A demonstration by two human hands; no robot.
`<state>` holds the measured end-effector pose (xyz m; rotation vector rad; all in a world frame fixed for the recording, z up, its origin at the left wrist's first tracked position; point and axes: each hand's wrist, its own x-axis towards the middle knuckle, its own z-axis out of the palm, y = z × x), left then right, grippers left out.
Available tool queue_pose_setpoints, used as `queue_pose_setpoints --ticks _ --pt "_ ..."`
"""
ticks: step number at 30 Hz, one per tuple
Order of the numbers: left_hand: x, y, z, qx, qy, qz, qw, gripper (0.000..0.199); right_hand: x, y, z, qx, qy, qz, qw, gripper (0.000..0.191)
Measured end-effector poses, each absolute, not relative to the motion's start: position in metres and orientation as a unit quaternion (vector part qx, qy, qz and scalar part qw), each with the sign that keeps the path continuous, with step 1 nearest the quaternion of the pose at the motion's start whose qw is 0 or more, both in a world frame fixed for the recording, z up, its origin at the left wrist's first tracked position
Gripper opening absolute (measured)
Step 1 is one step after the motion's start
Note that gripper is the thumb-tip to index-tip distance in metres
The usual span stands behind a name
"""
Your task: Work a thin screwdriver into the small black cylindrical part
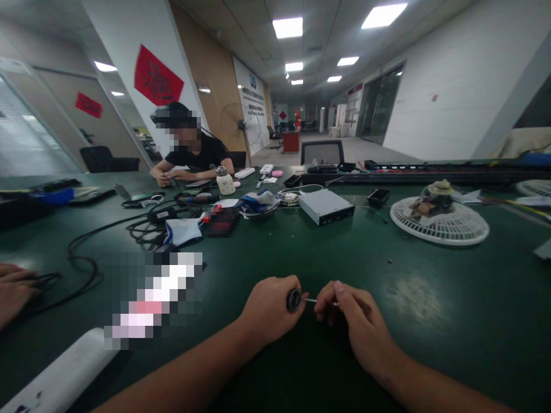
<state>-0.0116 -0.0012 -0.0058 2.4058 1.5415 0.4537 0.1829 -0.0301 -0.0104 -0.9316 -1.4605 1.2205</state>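
Near the front of the green table, my left hand [272,310] is closed around a small black cylindrical part [294,300], whose round, ring-like end points towards the right. My right hand [353,312] pinches a thin metal rod [312,300]; its rear part is hidden in the fingers, so I cannot tell what kind of tool it is. The rod's tip reaches to the fingers of my left hand, right beside the black part. Whether the tip touches that part I cannot tell. Both hands are close together, just above the tabletop.
A grey disc drive [326,206] lies ahead, with a white fan grille [439,221] on the right. Cables [148,223] and a white cloth [184,230] are at left. A long white object [64,367] lies beside my left forearm. Another person's hand [15,292] holds a cable; someone sits opposite.
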Motion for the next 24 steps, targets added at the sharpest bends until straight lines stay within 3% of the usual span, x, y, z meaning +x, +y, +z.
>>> queue_pose_setpoints --ticks 7,16,21,24 --pt "-0.0119 -0.0011 -0.0061 0.823 0.530 0.155 0.135 0.020 0.1860 -0.0294 -0.0095 -0.339 -0.629 0.533 0.454 0.050" --pt "-0.0097 -0.0038 -0.0038 0.811 0.552 0.147 0.126 0.013 0.1862 -0.0322 -0.0114 -0.408 -0.602 0.481 0.489 0.054" --pt "-0.0092 -0.0044 -0.0065 0.795 0.568 0.168 0.127 0.012 0.1875 -0.0321 -0.0092 -0.453 -0.588 0.410 0.530 0.042" --pt "-0.0098 -0.0044 -0.0082 0.785 0.576 0.183 0.136 0.021 0.1864 -0.0273 -0.0125 -0.487 -0.603 0.382 0.503 0.029"
